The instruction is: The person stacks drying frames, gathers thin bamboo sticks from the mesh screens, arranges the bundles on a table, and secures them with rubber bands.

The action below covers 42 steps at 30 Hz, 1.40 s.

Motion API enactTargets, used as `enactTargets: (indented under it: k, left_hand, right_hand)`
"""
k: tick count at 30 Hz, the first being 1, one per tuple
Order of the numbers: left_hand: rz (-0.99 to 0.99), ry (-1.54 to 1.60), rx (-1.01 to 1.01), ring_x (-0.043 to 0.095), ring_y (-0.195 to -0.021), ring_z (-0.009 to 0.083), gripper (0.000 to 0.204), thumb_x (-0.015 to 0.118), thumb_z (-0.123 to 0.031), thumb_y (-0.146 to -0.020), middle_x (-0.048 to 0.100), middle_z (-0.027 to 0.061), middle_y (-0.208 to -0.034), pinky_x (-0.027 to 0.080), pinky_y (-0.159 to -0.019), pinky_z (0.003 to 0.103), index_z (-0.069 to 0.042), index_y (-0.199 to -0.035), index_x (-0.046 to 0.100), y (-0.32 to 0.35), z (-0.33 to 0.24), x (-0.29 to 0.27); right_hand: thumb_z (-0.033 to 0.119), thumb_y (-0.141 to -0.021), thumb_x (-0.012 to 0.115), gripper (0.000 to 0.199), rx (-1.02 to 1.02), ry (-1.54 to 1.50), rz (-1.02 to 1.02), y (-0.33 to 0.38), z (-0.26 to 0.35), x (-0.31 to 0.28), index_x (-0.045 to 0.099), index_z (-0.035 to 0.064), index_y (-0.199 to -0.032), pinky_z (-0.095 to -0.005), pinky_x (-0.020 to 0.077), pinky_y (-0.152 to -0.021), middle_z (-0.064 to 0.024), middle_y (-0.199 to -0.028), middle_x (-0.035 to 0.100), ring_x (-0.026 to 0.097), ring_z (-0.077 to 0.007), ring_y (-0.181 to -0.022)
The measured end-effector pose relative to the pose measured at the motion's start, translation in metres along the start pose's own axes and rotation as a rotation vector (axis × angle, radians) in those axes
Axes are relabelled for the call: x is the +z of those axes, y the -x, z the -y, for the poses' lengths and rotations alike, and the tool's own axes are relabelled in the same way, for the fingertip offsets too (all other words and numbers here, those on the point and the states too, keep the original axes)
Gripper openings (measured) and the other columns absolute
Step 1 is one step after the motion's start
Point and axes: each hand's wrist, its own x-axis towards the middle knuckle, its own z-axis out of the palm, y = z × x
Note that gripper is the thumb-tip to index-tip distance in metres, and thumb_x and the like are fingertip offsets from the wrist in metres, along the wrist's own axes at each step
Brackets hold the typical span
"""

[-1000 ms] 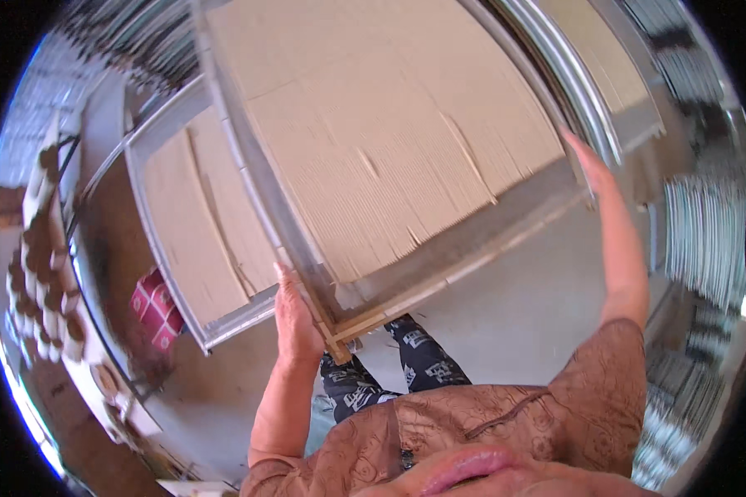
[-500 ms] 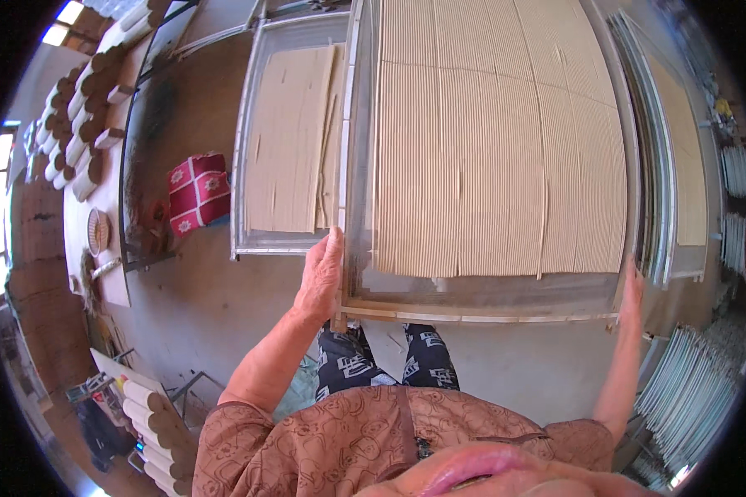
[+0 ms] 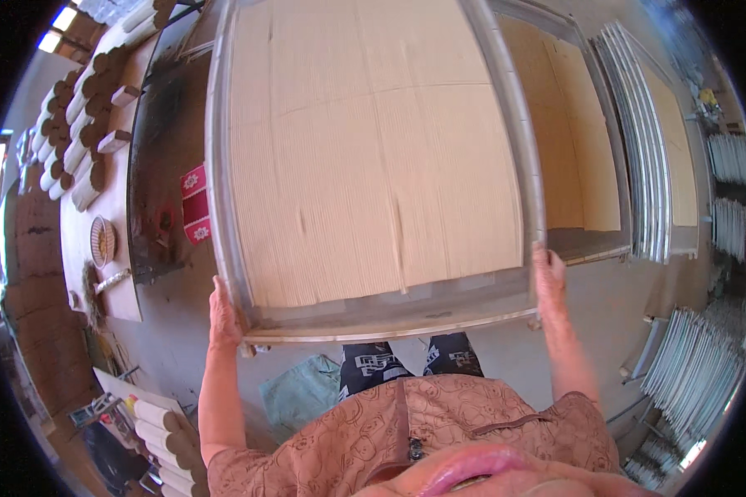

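Note:
A large mesh drying frame [image 3: 406, 333] is held up level in front of me, covering much of the middle. On its mesh lies a layer of thin, pale beige strands [image 3: 373, 182] packed side by side, with a few lifted ridges. My left hand [image 3: 224, 313] grips the near left corner, fingers partly behind the rail. My right hand [image 3: 549, 277] is closed around the right rail near its front end. Right of the held frame, another mesh frame [image 3: 627, 166] carries a darker-looking beige layer [image 3: 572, 141].
Several frames stand in a stack [image 3: 642, 141] farther right. Bundles of pale rods [image 3: 87, 182], a wicker basket [image 3: 102, 240] and a brush [image 3: 89, 290] lie on the left table [image 3: 124, 306]. A red patterned cloth [image 3: 195, 205] and a green sack [image 3: 302, 389] are nearby.
Both hands have carried the held frame to the left, now over the left-hand frame seen before. The frame with the darker-looking layer has come into view on the right.

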Motion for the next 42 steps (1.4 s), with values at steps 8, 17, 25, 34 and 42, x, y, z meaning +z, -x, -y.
enactTargets:
  k: [8, 17, 25, 34, 42]
  left_hand:
    - [-0.007, -0.142, 0.028, 0.061, -0.098, 0.0181, 0.076, 0.042, -0.069, -0.095, 0.066, 0.0079, -0.106, 0.049, -0.090, 0.036, 0.000, -0.120, 0.061, -0.048, 0.010, -0.099]
    - [-0.029, -0.322, 0.005, 0.043, -0.074, 0.0153, 0.076, 0.045, -0.073, -0.091, 0.047, 0.0009, -0.076, 0.040, -0.073, 0.036, 0.000, -0.094, 0.064, -0.184, 0.039, -0.084]
    - [0.026, -0.459, -0.025, 0.053, -0.084, 0.0219, 0.087, 0.045, -0.078, -0.086, 0.058, 0.0093, -0.088, 0.044, -0.080, 0.041, 0.000, -0.115, 0.066, -0.254, 0.038, -0.007]
    - [-0.006, -0.425, -0.159, 0.048, -0.128, 0.0312, 0.103, 0.035, -0.083, -0.085, 0.053, 0.0188, -0.139, 0.035, -0.107, 0.043, 0.000, -0.144, 0.045, -0.287, 0.097, 0.019]
    - [-0.225, -0.478, 0.320, 0.054, -0.119, 0.0284, 0.063, 0.036, -0.050, -0.102, 0.057, 0.0170, -0.133, 0.040, -0.104, 0.039, -0.001, -0.139, 0.050, -0.310, 0.096, -0.047]
  right_hand:
    - [0.073, -0.081, 0.063, 0.075, -0.032, -0.046, 0.024, 0.037, -0.022, 0.135, 0.065, -0.0014, -0.093, -0.0373, 0.0474, -0.079, -0.0117, -0.085, 0.063, 0.058, -0.0228, -0.085]
    - [0.072, -0.082, 0.061, 0.082, 0.085, 0.007, 0.004, -0.018, -0.036, 0.197, 0.063, -0.0070, -0.104, -0.0399, 0.0454, -0.090, -0.0197, -0.098, 0.064, 0.060, -0.0313, -0.096]
    - [0.072, -0.083, 0.058, 0.084, 0.118, -0.005, -0.094, -0.079, -0.083, 0.223, 0.067, -0.0093, -0.100, -0.0449, 0.0460, -0.090, -0.0263, -0.100, 0.066, 0.062, -0.0336, -0.098]
    - [0.068, -0.091, 0.048, 0.088, 0.195, 0.108, 0.034, -0.111, -0.121, 0.261, 0.046, -0.0064, -0.139, -0.0468, 0.0358, -0.107, -0.0283, -0.140, 0.049, 0.049, -0.0406, -0.128]
    - [0.041, -0.091, 0.063, 0.072, -0.297, 0.320, -0.106, -0.041, -0.115, 0.268, 0.037, -0.0027, -0.143, -0.0466, 0.0352, -0.110, -0.0287, -0.139, 0.047, 0.046, -0.0421, -0.129]
